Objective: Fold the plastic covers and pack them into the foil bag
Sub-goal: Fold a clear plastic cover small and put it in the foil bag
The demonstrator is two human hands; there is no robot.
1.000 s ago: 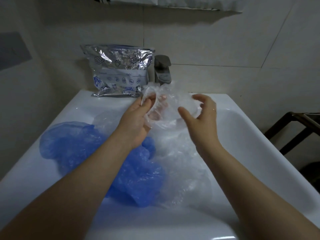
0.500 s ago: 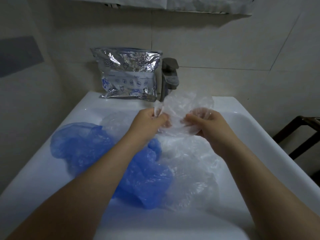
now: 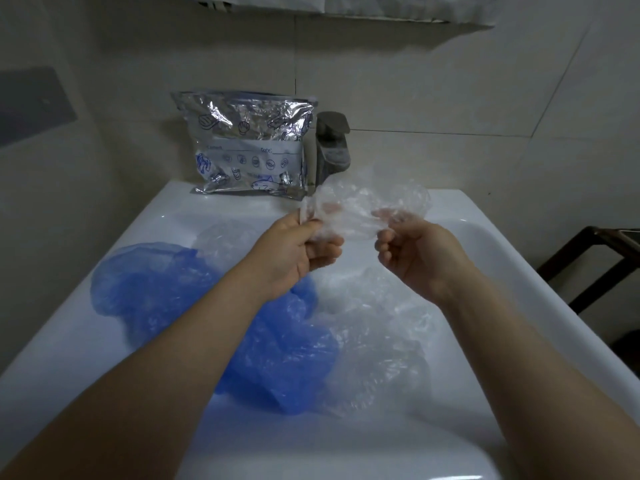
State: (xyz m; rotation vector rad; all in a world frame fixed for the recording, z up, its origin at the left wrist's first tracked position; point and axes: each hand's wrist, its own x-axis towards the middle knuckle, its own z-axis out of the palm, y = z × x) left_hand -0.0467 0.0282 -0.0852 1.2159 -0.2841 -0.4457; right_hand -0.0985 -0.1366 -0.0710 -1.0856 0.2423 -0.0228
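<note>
A small clear plastic cover (image 3: 363, 206) is stretched in the air between both hands, above the basin. My left hand (image 3: 294, 251) pinches its left edge and my right hand (image 3: 415, 251) pinches its right edge. Below them, in the white sink (image 3: 519, 271), lie crumpled blue plastic covers (image 3: 166, 292) on the left and clear plastic covers (image 3: 374, 348) on the right. The silver foil bag (image 3: 249, 150) with blue drawings stands on the sink's back ledge, leaning on the wall, beyond my left hand.
A grey faucet (image 3: 332, 147) stands right of the foil bag, just behind the held cover. Tiled walls close in the back and the left. A dark wooden frame (image 3: 588, 265) stands beyond the sink's right rim.
Both hands have drawn apart and spread the clear cover wider between them. One second ago my right hand was open beside the cover; now it pinches the right edge.
</note>
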